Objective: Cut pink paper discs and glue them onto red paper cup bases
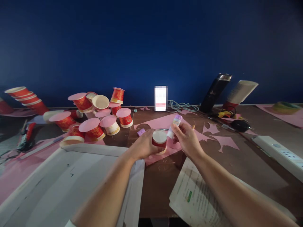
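My left hand [145, 145] is wrapped round a red paper cup [160, 143], which stands upside down with its pale base facing up. Between the fingers and thumb of my right hand [187, 138] is a white glue stick [174, 127] with a purple end, tilted just to the right of the cup. A small purple cap [141, 132] lies beyond my left hand. Pink paper [153, 124] with cut edges spreads under and behind both hands. Part of a thin metal tool [163, 129] shows behind the cup; its kind is hidden.
At the left, several red cups bear pink paper discs [89, 125], near a stack of cups [28, 97]. A white tray-like board [71, 183] lies front left, printed sheets [194, 195] front right. A phone [160, 99], black flask [215, 93] and power strip [279, 153] are farther out.
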Demonstrator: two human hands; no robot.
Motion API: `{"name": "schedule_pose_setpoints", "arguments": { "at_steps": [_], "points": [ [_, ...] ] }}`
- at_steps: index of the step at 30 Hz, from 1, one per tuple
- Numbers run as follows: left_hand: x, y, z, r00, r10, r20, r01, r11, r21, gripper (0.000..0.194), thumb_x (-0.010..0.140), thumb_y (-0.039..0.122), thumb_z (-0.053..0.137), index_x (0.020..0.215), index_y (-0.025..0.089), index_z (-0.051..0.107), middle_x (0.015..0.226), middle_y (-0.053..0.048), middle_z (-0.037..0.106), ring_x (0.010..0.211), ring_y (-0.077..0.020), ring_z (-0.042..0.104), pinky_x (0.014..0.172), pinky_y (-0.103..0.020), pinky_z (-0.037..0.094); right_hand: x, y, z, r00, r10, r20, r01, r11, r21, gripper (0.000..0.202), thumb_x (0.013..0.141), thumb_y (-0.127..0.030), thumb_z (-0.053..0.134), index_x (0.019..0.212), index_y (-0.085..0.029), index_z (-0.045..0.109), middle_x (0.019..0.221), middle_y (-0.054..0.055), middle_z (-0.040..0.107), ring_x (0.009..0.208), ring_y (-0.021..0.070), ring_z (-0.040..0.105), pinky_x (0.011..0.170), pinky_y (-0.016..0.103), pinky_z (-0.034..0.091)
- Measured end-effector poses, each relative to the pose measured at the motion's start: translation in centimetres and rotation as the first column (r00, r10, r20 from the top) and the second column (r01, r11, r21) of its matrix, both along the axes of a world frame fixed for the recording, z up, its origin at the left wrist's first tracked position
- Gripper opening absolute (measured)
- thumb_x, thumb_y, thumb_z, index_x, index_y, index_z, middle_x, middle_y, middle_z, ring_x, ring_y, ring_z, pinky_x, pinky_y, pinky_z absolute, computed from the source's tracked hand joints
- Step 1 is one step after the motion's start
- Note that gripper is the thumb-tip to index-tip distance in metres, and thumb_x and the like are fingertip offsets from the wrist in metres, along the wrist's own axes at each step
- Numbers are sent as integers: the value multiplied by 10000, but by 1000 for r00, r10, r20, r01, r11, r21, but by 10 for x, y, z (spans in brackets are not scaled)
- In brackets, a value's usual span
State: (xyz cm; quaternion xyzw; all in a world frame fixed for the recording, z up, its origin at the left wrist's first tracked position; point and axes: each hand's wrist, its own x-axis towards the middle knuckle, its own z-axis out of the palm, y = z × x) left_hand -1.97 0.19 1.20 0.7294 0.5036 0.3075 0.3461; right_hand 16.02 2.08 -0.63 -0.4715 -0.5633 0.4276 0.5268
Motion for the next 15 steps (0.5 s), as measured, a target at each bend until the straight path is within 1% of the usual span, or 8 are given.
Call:
{"name": "schedule_pose_setpoints", "arguments": {
  "at_steps": [4,8,12,15],
  "points": [
    [1,0,-1,999,-29,-26,30,999,32,324,608,286,713,903,184,625,822,-24,645,828,-241,599,657,-295,438,-2,0,0,999,-20,-32,19,999,-30,432,751,-613,624,778,-191,535,550,-31,544,393,102,478,388,229,394],
    [0,1,-2,997,-42,-60,45,997,59,313,627,288,704,909,180,620,847,-32,648,835,-235,603,668,-294,441,-4,0,2,998,-55,-31,54,998,-32,445,734,-616,637,756,-186,525,591,-10,562,396,95,475,382,233,419],
    [0,-1,-1,997,-51,-62,56,996,73,336,641,294,708,939,180,603,901,-36,649,831,-220,604,680,-291,444,-5,-2,4,998,-71,-2,71,997,-21,481,703,-634,652,776,-172,541,642,29,607,459,117,517,399,240,462],
    [0,-2,-1,994,-94,-55,98,992,76,323,659,294,702,946,186,601,914,-32,642,834,-212,598,701,-293,451,-5,-1,4,997,-70,-14,69,997,-27,485,697,-623,665,805,-165,547,671,40,621,521,139,561,429,249,496]
  ]
}}
